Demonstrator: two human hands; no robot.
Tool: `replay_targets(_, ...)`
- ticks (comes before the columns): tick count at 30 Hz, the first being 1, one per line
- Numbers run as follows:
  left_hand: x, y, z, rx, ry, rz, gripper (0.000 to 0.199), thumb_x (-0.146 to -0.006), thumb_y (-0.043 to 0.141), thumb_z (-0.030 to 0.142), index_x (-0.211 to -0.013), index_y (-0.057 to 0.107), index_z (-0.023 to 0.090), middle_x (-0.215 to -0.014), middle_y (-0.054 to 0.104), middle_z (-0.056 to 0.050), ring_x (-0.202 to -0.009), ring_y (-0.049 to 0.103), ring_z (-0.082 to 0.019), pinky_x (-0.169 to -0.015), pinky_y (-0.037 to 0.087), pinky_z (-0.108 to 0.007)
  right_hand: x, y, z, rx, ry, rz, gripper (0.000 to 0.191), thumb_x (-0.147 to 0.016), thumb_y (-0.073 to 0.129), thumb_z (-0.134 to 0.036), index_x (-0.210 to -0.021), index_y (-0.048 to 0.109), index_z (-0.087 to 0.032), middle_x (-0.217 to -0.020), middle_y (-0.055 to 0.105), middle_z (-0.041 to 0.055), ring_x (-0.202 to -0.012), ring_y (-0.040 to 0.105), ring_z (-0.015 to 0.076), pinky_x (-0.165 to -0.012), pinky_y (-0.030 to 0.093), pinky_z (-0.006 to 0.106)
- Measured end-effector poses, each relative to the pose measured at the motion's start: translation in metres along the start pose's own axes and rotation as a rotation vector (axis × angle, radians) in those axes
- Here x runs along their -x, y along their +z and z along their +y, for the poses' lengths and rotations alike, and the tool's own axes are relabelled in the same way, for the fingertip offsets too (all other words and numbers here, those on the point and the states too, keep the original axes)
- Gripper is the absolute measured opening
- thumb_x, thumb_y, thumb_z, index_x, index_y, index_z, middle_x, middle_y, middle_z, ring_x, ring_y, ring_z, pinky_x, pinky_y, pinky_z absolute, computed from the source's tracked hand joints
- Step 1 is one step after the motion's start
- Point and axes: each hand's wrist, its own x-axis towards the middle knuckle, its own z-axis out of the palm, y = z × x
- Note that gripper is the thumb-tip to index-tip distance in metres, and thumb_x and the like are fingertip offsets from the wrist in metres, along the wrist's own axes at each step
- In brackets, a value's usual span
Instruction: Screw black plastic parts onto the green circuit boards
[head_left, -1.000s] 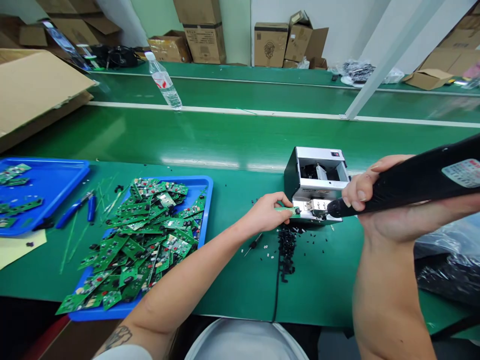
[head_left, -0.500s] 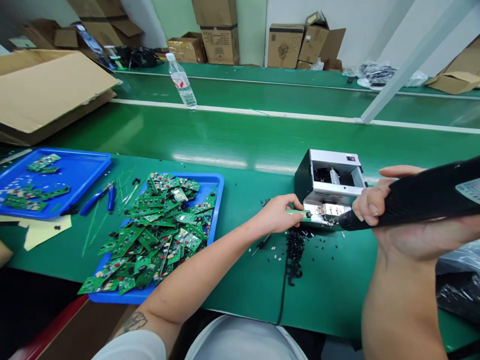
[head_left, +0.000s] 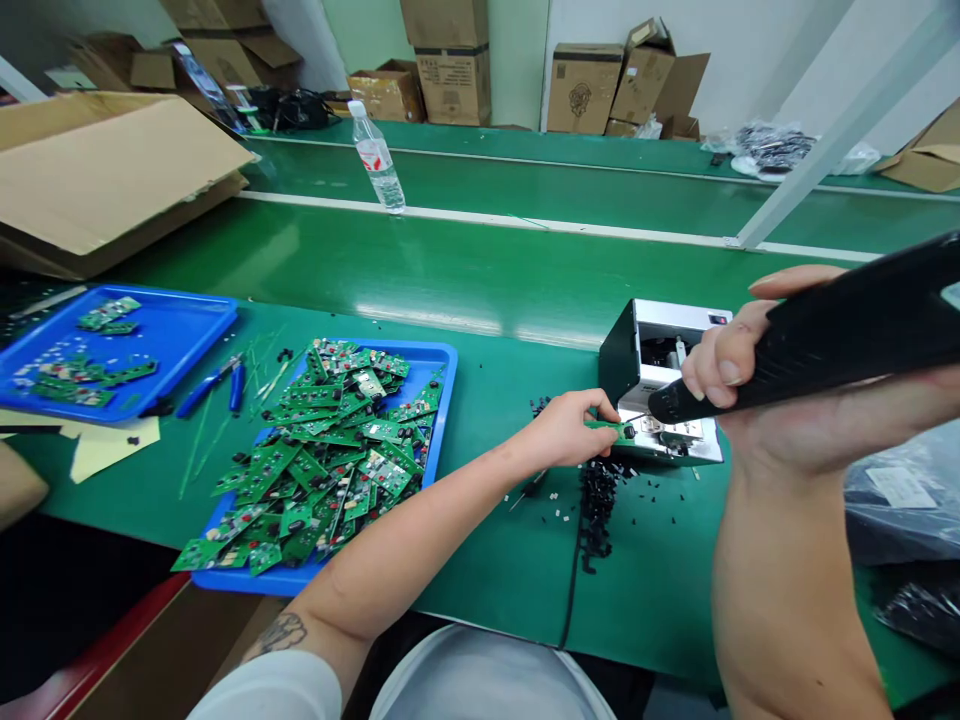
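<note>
- A large brown cardboard box (head_left: 127,165) with raised flaps stands at the far left.
- Before it, a shallow blue plastic tray (head_left: 191,325) carries a few green circuit boards (head_left: 109,312).
- Blue-handled metal pliers (head_left: 210,387) lie just beside that tray on the green bench (head_left: 495,560).
- A second blue plastic tray (head_left: 446,400) holds a spilling heap of populated green boards (head_left: 322,450).
- Behind, a clear plastic bottle (head_left: 381,165) with white cap stands upright.
- The left hand (head_left: 574,428) pinches a small green circuit board (head_left: 611,430) between thumb and fingers, at the front of a silver-and-black boxy machine (head_left: 654,378).
- Below that hand lies a pile of tiny black pieces (head_left: 598,510).
- The right hand (head_left: 787,425) wraps around a thick black cylindrical power tool (head_left: 862,320), its nose pointing left towards the held board; whether its tip touches, I cannot tell.
- A clear plastic bag (head_left: 900,490) lies at the far right.
</note>
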Motion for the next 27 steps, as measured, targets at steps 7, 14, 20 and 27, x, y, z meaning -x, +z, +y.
replay_targets(7,-0.001,0.001,0.0,-0.008,0.01,0.018,0.02,-0.072,0.058,0.024,-0.091,0.061,0.018,-0.063,0.065,0.001,-0.05,0.049,-0.007,-0.053,0.038,-0.018,0.001,0.001,0.004,0.005,0.034,-0.053,0.081,-0.053,0.042,-0.091,-0.076,0.07,-0.019,-0.041,0.051,0.0035,-0.03,0.046,0.0213,-0.024,0.032,0.036)
replay_targets(14,0.0,0.001,0.001,-0.004,0.029,0.018,0.019,-0.072,0.058,0.024,-0.09,0.06,0.018,-0.063,0.064,0.001,-0.052,0.051,-0.007,-0.054,0.038,-0.018,0.005,0.007,0.004,-0.001,0.078,-0.08,0.086,-0.059,0.024,-0.093,-0.071,0.067,-0.02,-0.041,0.049,0.0035,-0.031,0.048,0.0212,-0.026,0.033,0.034)
replay_targets(20,0.001,0.001,0.002,-0.013,0.035,0.023,0.018,-0.073,0.057,0.024,-0.089,0.06,0.018,-0.063,0.064,0.002,-0.055,0.053,-0.008,-0.056,0.04,-0.019,0.006,0.01,0.007,0.003,0.101,-0.117,0.087,-0.055,0.023,-0.095,-0.068,0.067,-0.021,-0.038,0.05,0.0038,-0.028,0.045,0.0209,-0.027,0.032,0.034)
replay_targets(27,0.001,0.001,0.002,-0.006,0.009,0.009,0.019,-0.073,0.057,0.024,-0.091,0.06,0.017,-0.063,0.064,0.001,-0.054,0.053,-0.008,-0.052,0.037,-0.018,0.006,0.011,0.002,-0.014,0.104,-0.098,0.083,-0.052,0.033,-0.095,-0.07,0.07,-0.023,-0.038,0.05,0.0025,-0.028,0.045,0.0202,-0.026,0.032,0.033)
